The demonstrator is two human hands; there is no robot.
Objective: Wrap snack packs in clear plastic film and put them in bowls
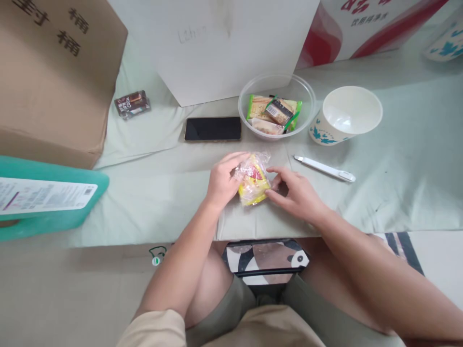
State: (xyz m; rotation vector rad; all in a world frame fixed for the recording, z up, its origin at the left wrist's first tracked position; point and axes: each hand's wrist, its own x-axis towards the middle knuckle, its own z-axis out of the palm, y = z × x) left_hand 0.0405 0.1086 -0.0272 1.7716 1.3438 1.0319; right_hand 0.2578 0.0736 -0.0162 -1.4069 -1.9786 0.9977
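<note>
Near the table's front edge lies a yellow and red snack packet in clear plastic wrap (253,182). My left hand (224,179) is closed on its left side, with the fingertips partly hidden behind the crinkled wrap. From the right, the thumb and fingers of my right hand (294,193) pinch the packet's edge. Just beyond my hands stands a clear plastic bowl (306,115) with several wrapped snacks (278,113) in it. A white utility knife (324,168) lies to the right of the packet, its tip pointing left.
A black phone (212,129) lies left of the bowl, and a white paper cup (352,113) stands right of it. Farther left is a brown cocoa packet (132,103). A cardboard box (54,82), teal jug (97,193), white box (231,53) and red-white box (361,36) surround the area.
</note>
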